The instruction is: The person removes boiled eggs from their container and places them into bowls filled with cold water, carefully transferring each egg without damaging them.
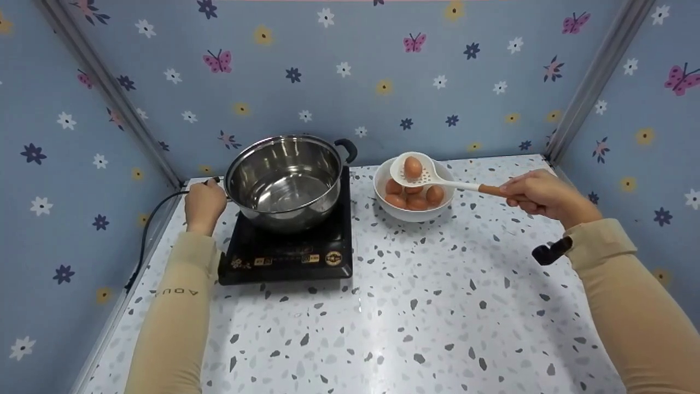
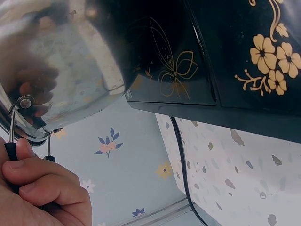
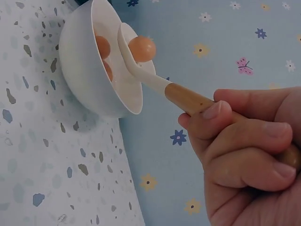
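Note:
My right hand (image 1: 538, 194) grips the wooden handle (image 3: 188, 98) of a white slotted skimmer (image 1: 403, 174). One brown egg (image 1: 413, 168) lies in the skimmer's head, over a white bowl (image 1: 414, 215). Several more brown eggs (image 1: 416, 202) sit inside that bowl. On the left, my left hand (image 1: 205, 205) has its fingers curled round the side handle (image 2: 11, 150) of a steel pot (image 1: 284, 219). The pot's inside is shiny, with no eggs showing in it.
Under the pot is a black induction cooker (image 1: 287, 268) with gold markings. Its cord (image 1: 150, 219) runs along the left side. A speckled white tabletop (image 1: 415, 317) meets flower-patterned walls (image 1: 350, 71) at the back and sides. The pot's other black handle (image 1: 348, 150) points toward the bowl.

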The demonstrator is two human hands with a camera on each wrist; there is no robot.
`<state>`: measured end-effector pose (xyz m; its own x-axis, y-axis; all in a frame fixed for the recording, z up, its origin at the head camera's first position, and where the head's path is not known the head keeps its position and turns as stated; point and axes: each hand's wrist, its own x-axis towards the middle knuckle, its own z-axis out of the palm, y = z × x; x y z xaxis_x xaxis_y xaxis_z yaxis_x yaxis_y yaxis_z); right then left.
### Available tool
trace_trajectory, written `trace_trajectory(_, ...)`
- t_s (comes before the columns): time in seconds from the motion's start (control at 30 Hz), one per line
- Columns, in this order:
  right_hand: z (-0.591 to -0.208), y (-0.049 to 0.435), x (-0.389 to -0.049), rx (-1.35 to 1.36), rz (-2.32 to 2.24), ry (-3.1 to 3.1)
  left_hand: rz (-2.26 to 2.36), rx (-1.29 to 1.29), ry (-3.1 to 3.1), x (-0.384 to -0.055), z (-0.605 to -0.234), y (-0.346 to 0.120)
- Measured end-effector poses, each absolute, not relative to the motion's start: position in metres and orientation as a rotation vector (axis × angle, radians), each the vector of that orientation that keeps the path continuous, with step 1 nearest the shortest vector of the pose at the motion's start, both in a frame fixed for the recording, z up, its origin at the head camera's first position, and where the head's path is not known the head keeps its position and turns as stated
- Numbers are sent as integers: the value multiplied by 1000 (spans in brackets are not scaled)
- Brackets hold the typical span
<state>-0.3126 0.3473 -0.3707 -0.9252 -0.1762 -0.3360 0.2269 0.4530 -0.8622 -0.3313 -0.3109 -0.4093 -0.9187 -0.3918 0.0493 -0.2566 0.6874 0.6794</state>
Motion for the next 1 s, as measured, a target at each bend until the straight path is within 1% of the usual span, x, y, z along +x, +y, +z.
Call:
trace_trajectory(0.3,-383,347,-313,84,-1381,2398,-1101,528,-2683,-331,-412,-311)
trace_trajectory(1.0,-387,345,-309,73,-1341,2523,-1092,551,-2709,-333,-410,-313)
